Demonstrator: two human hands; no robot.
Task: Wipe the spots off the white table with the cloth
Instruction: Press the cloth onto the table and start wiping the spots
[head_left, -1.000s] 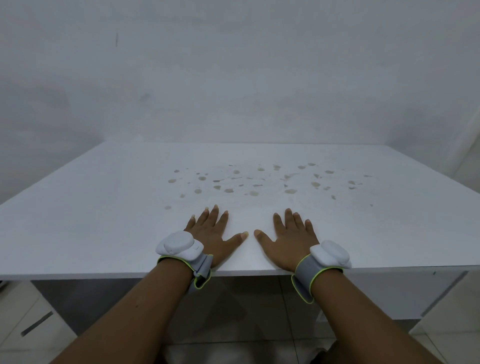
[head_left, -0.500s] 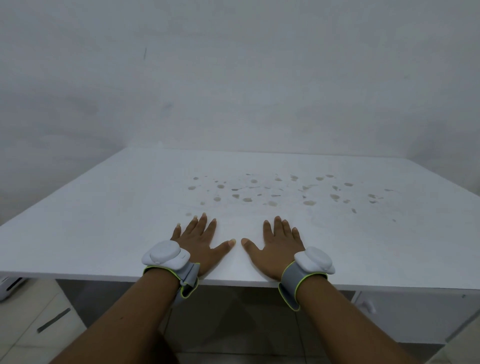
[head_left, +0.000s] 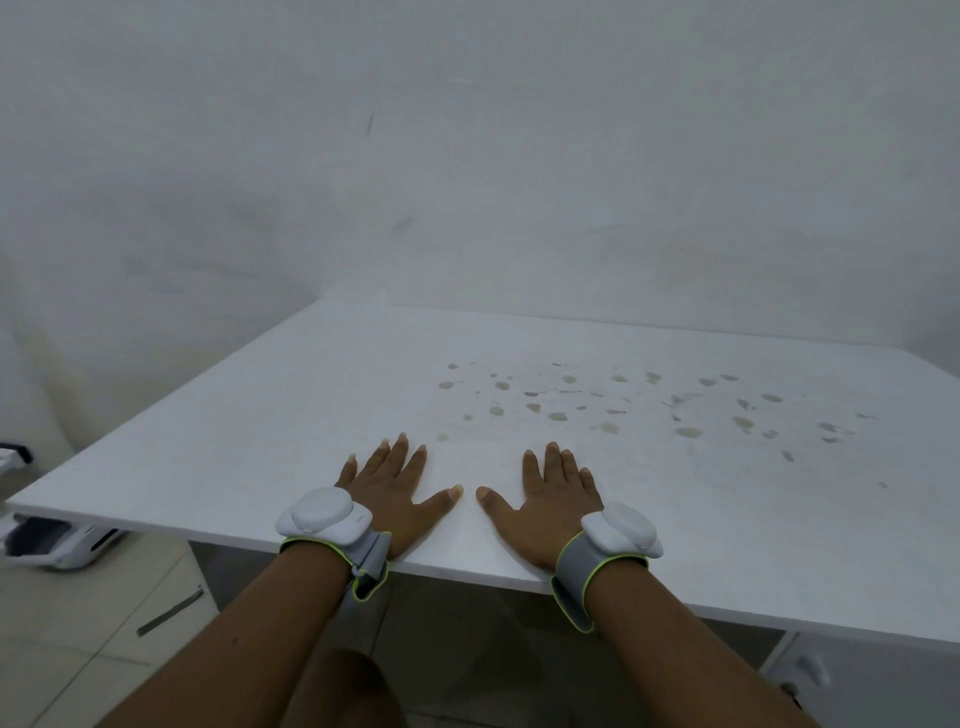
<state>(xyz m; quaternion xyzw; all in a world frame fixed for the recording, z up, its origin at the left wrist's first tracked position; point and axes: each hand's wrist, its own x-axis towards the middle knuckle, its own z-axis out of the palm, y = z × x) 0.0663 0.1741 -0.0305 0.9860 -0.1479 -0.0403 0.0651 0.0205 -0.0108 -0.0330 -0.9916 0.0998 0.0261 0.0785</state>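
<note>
the spots (head_left: 613, 405) lay scattered over the middle and right of the white desk (head_left: 270, 415), brownish and dry-looking — a few dozen of them, too many and too small to count exactly, the nearest just beyond the fingertips. no cloth showed anywhere in view, so the wiping had not begun; the step in hand looked like a starting pose. two hands rested palm-down near the front edge: the left hand (head_left: 397, 488) and the right hand (head_left: 545, 499), each grip released, fingers straight and spread, holding nothing. each wrist carried one white wrist device (head_left: 324, 514) on a grey strap — two in all. the next move would call for finding and taking up the cloth, probably out of frame, before reaching forward to the spots.
</note>
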